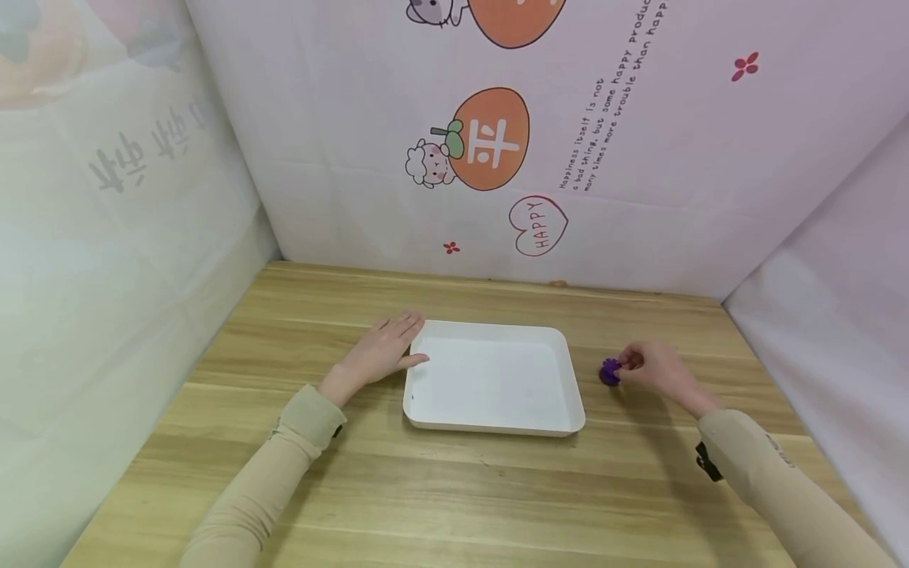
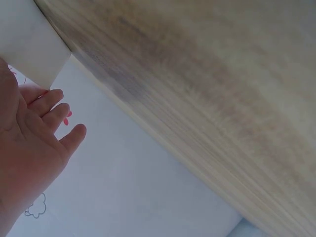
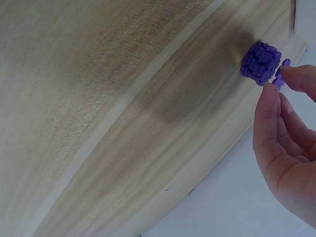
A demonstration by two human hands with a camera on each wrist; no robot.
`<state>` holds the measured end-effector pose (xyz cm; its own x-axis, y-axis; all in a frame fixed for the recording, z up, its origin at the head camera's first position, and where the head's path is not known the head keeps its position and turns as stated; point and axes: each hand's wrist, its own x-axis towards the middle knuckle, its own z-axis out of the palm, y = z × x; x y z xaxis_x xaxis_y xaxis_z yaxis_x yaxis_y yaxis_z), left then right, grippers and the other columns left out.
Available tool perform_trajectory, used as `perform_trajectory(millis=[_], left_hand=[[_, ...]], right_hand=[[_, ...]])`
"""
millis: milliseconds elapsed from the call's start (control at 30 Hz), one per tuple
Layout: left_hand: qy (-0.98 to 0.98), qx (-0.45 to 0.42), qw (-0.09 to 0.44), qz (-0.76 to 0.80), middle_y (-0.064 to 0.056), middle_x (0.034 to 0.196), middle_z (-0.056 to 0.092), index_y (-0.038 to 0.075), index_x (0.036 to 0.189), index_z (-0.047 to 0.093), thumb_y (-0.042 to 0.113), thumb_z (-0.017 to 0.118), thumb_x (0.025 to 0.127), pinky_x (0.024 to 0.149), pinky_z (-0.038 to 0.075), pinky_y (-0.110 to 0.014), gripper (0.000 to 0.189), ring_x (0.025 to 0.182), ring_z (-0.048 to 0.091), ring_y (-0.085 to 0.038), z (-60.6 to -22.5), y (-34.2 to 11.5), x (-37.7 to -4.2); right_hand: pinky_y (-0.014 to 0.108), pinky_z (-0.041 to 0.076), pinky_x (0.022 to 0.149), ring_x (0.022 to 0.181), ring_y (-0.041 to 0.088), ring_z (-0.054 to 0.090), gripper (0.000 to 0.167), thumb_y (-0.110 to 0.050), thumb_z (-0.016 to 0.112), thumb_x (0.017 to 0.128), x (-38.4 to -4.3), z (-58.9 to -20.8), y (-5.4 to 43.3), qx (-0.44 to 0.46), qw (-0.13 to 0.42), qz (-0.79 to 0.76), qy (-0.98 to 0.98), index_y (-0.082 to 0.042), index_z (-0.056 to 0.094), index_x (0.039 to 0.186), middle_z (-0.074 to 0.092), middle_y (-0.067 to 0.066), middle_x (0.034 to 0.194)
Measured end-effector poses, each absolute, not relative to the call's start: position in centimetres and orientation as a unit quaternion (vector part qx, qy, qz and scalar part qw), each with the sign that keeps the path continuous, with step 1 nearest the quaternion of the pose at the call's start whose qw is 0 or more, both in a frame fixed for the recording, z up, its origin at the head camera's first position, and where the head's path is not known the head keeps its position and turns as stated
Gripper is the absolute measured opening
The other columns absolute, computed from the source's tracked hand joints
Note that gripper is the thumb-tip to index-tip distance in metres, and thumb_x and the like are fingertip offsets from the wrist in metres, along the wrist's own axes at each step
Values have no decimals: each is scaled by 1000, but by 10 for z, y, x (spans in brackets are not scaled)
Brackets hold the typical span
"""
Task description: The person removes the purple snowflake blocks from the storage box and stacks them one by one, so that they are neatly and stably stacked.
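A shallow white tray (image 1: pixel 495 377) lies on the wooden table. My left hand (image 1: pixel 379 352) rests at its left rim, fingers stretched toward the far left corner and thumb reaching over the edge. The left wrist view shows that hand (image 2: pixel 42 123) with loosely bent fingers beside the tray's wall (image 2: pixel 37 47). Right of the tray, thumb and index finger of my right hand (image 1: pixel 656 369) pinch a thin purple notched disc (image 3: pixel 281 74). Close beside the disc, a short stack of purple notched discs (image 3: pixel 260 61) sits on the table.
The wooden tabletop (image 1: pixel 454 497) runs back to a printed cloth wall (image 1: pixel 341 158). White cloth walls stand on the left (image 1: pixel 106 300) and right (image 1: pixel 838 260). Dark straps show at both sleeve cuffs.
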<state>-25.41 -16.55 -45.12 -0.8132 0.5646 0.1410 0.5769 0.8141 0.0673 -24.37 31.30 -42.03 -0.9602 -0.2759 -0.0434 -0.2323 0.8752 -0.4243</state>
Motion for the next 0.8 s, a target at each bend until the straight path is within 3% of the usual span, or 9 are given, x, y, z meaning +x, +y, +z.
perform_trajectory(millis=[433, 800], left_hand=[[-951, -299, 57, -54, -17, 157, 40, -1, 150, 38, 52, 52, 99, 120, 34, -56, 76, 147, 38, -34, -451, -166, -254], [-952, -298, 52, -54, -17, 158, 39, -1, 151, 36, 53, 51, 99, 121, 33, -54, 77, 148, 36, -33, -451, -164, -254]], right_hand=[[19, 52, 63, 75, 20, 66, 19, -9, 75, 81, -244, -427, 317, -153, 32, -192, 969, 6, 69, 91, 72, 15, 83], [27, 56, 65, 76, 21, 67, 19, -9, 75, 82, -240, -428, 318, -149, 39, -194, 969, 6, 69, 93, 72, 16, 84]])
